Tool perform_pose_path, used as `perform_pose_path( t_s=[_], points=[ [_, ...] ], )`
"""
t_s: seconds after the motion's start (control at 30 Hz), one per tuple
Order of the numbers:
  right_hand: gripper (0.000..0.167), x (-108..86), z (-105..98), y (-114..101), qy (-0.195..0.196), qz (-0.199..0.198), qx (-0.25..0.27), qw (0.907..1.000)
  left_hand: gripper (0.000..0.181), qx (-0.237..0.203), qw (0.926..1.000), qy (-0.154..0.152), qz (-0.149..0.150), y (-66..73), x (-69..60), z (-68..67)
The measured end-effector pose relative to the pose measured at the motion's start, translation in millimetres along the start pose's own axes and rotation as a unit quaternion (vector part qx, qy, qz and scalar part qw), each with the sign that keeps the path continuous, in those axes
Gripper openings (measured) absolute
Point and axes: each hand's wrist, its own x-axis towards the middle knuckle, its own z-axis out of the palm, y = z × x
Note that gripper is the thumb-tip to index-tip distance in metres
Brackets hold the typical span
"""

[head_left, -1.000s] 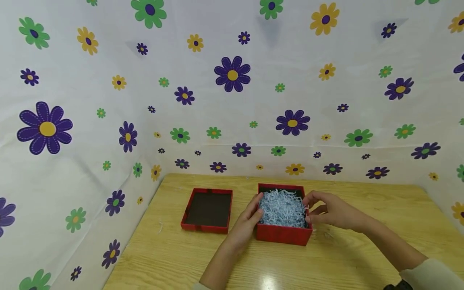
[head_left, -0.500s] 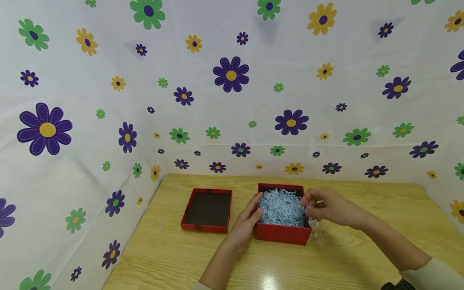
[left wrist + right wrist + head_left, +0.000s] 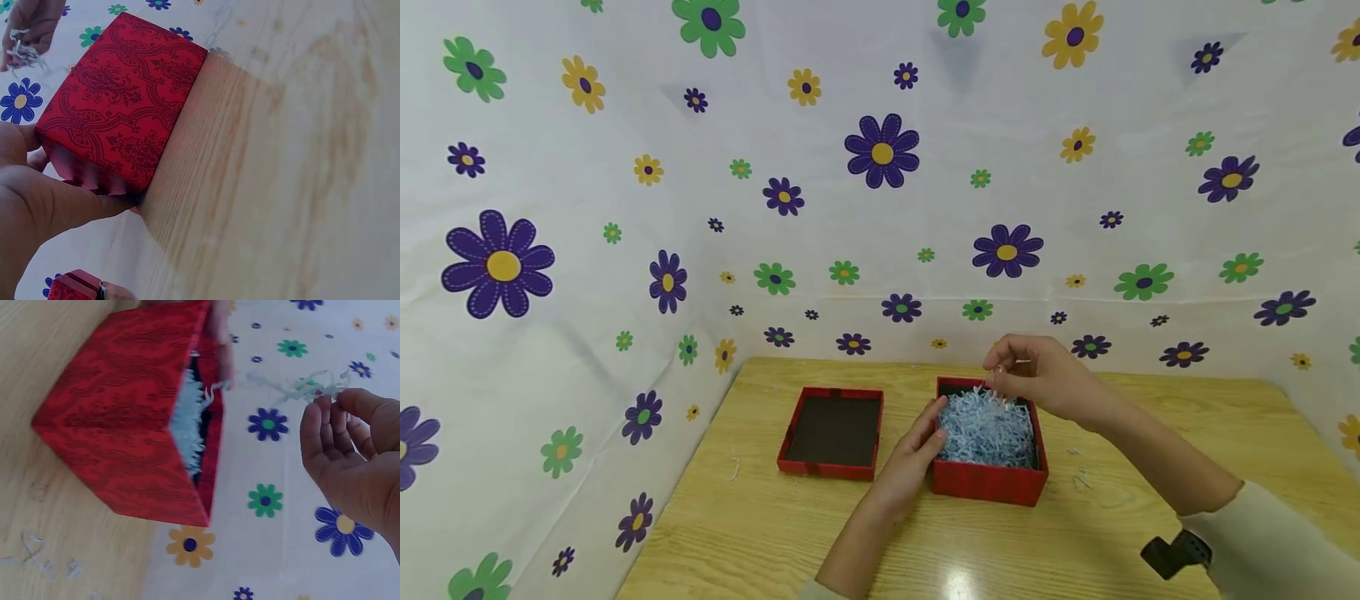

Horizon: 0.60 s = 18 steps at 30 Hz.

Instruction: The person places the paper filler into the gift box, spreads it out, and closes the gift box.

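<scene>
A red patterned box stands on the table, filled with light blue shredded paper. My left hand holds the box by its left wall, with thumb and fingertips at the rim; in the left wrist view this hand lies along the wall's outside. Above the box's back right part is my right hand. Its thumb and fingers pinch a few pale paper shreds, which dangle in the right wrist view.
The red lid lies to the left, its dark inside facing up. A few stray shreds are on the wooden table, right of the box. A flower-print cloth hangs behind and at the left.
My right hand has picked up loose shreds beside the box's right side, then moved up and left with them over the box. My left hand stays in place.
</scene>
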Motion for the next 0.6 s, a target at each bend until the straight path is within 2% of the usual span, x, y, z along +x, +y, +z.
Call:
perform_pose_path(
  t_s=[0.17, 0.23, 0.4, 0.5, 0.6],
  points=[
    [0.008, 2.4, 17, 10, -0.012, -0.019, -0.104, 0.9943, 0.054, 0.002, 1.0000, -0.005, -0.002, -0.2, -0.6, -1.0],
    [0.007, 2.1, 19, 12, -0.007, -0.020, -0.131, 0.9912, 0.054, 0.004, 1.0000, -0.006, -0.001, 0.1, -0.8, -0.9],
    [0.007, 5.6, 15, 12, 0.002, -0.006, -0.123, 0.9924, 0.055, 0.006, 0.9999, -0.009, 0.006, 0.2, 0.3, 0.0],
    [0.009, 12.7, 14, 16, -0.023, -0.013, -0.153, 0.9879, 0.054, 0.004, 0.9999, -0.009, 0.008, 0.0, 0.6, -0.2],
    [0.012, 19.8, 23, 27, -0.069, -0.025, -0.214, 0.9740, 0.054, 0.000, 1.0000, -0.006, 0.005, -0.8, 0.3, -0.6]
  ],
)
